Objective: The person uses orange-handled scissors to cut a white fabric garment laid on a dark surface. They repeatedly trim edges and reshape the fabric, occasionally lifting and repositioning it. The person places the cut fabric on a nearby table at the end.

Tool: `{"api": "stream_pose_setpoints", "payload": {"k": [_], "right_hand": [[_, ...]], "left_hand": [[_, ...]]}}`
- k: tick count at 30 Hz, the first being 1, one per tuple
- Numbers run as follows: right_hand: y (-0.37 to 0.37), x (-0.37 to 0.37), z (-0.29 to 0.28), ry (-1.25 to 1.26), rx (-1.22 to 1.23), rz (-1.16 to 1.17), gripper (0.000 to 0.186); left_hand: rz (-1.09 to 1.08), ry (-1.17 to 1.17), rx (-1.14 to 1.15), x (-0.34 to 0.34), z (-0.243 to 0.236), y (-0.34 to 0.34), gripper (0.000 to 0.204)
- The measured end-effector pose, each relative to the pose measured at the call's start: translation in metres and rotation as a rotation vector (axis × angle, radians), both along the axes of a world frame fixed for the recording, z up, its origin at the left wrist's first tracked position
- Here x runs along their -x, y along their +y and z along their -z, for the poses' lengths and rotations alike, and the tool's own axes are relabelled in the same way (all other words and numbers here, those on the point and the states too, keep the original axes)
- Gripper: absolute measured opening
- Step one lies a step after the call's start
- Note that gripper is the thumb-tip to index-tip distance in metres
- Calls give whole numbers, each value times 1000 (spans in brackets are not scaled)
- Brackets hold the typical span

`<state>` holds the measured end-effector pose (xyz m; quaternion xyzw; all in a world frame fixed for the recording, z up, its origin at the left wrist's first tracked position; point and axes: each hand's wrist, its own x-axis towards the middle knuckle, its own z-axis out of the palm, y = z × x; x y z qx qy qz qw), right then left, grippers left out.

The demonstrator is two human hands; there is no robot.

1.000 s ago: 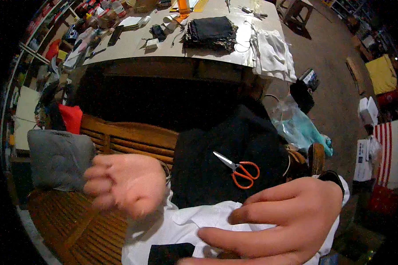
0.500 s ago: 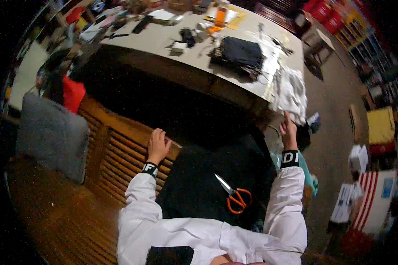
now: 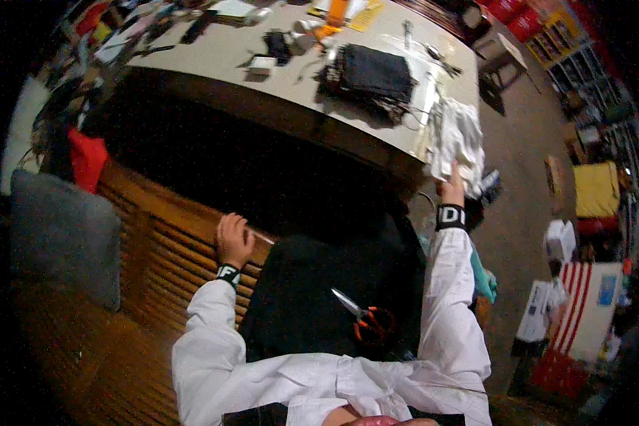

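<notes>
My left hand (image 3: 235,240) rests on the top edge of a brown slatted wooden bench (image 3: 181,245), its fingers laid over the wood and nothing held. Out to the right, my right hand (image 3: 450,187) reaches the near corner of the table and is closed on the lower edge of a white cloth (image 3: 458,135) that hangs over that corner; some of the fingers are hidden. Scissors with orange handles (image 3: 368,323) lie on the black cloth (image 3: 298,284) over my lap, blades pointing up and left.
A pale table (image 3: 220,53) spans the far side, bearing a stack of folded dark cloth (image 3: 376,71), a small white box (image 3: 262,66) and an orange bottle (image 3: 337,13). A grey cushion (image 3: 64,234) leans at left. Boxes and a yellow bundle (image 3: 595,190) stand on the right.
My right hand has gone from a pointing finger to closing at the white cloth's edge. My left hand stays on the bench. The whole view has shifted slightly.
</notes>
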<state>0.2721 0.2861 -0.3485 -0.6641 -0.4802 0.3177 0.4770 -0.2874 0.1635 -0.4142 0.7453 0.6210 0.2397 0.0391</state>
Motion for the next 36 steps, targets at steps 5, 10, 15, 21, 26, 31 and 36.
{"api": "stream_pose_setpoints", "payload": {"k": [5, 10, 15, 21, 26, 31, 36], "right_hand": [[24, -12, -5, 834, 139, 375, 25], [19, -10, -15, 647, 317, 621, 26], [-8, -16, -29, 533, -86, 270, 33], [-3, -22, -44, 1160, -108, 538, 42], [21, -18, -118, 937, -274, 505, 42], [52, -42, -194, 728, -357, 486, 43], [36, -49, -250, -84, -450, 243, 50]], "left_hand": [[-33, 28, 44, -4, 9, -2, 29], [0, -8, 3, -7, 8, 2, 28], [-1, -14, 13, -10, 8, 1, 28], [4, -21, 35, -6, 15, 2, 30], [-1, -3, 56, -7, 8, 0, 30], [1, -18, 14, -2, 17, 0, 30], [-1, -18, 25, -6, 14, 0, 30]]}}
